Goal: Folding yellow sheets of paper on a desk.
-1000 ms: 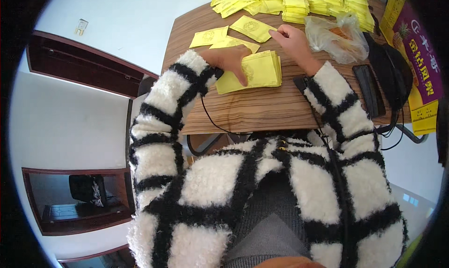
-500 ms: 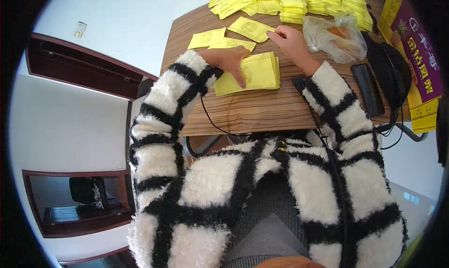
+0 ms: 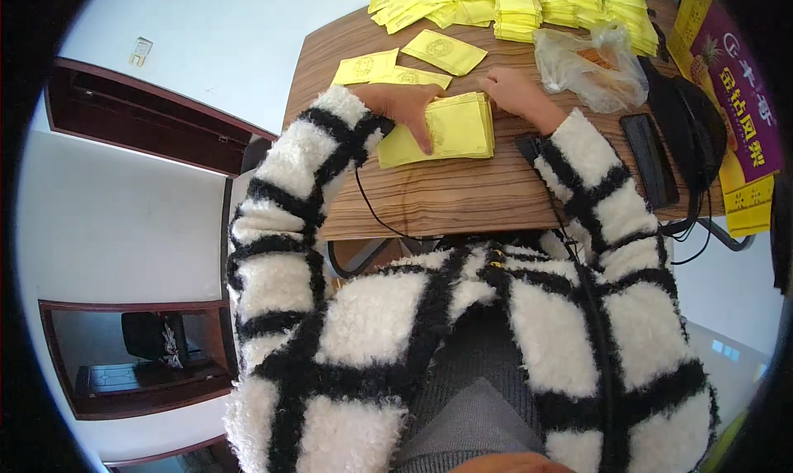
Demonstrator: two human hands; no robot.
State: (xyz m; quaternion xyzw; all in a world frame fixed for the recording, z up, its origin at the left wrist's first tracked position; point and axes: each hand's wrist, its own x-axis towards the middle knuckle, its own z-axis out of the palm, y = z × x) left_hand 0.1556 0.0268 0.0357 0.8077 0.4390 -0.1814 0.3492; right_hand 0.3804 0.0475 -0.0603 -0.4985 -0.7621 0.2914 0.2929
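Observation:
My left hand [image 3: 406, 108] lies over the left side of a stack of yellow paper packets [image 3: 461, 133], its thumb pressed on the top one and its fingers along the far edge. My right hand [image 3: 519, 93] is beside the stack's far right corner, fingers curled together; whether anything is between the fingertips is hidden. Beyond the stack, a yellow packet [image 3: 446, 52] lies by itself, face up. Two more lie to its left: one packet [image 3: 366, 66] toward the table's left edge and another packet [image 3: 419, 77] partly behind my left hand.
Several piles of yellow packets [image 3: 519, 10] line the far side of the wooden table [image 3: 462, 200]. A clear plastic bag [image 3: 570, 68] with something orange inside sits right of my right hand. Further right are a dark phone [image 3: 649, 159], a black bag [image 3: 690, 126] and a purple-and-yellow box [image 3: 735, 85].
My right hand has let go of the single far packet and come back toward the stack's right corner. That packet stays on the table. My left hand keeps its place on the stack.

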